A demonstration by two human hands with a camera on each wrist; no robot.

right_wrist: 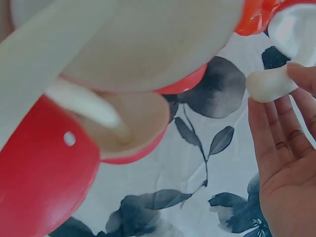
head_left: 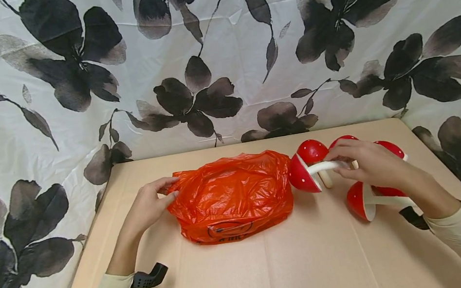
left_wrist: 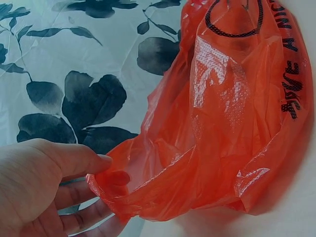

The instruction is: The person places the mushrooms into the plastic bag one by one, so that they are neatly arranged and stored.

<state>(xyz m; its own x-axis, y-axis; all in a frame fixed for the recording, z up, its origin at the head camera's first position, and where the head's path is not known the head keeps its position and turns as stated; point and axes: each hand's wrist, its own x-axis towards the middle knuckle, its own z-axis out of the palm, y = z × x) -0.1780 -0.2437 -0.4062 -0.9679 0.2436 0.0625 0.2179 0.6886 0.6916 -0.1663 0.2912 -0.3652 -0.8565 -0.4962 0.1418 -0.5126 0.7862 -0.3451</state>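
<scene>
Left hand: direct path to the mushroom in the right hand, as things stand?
Probably not: the left hand pinches the red bag, which lies between it and the mushroom in the right hand.

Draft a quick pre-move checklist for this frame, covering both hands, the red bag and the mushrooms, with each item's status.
1. Left hand pinching the edge of the red bag: ok.
2. Right hand gripping the held mushroom by its stem: ok.
3. Red bag lying on the table: ok.
4. Held mushroom inside the red bag: not ok; its cap is outside, at the bag's right side.
5. Held mushroom free of the neighbouring mushroom: cannot tell; they overlap in the head view.
6. Bag mouth wide enough: cannot tell.
</scene>
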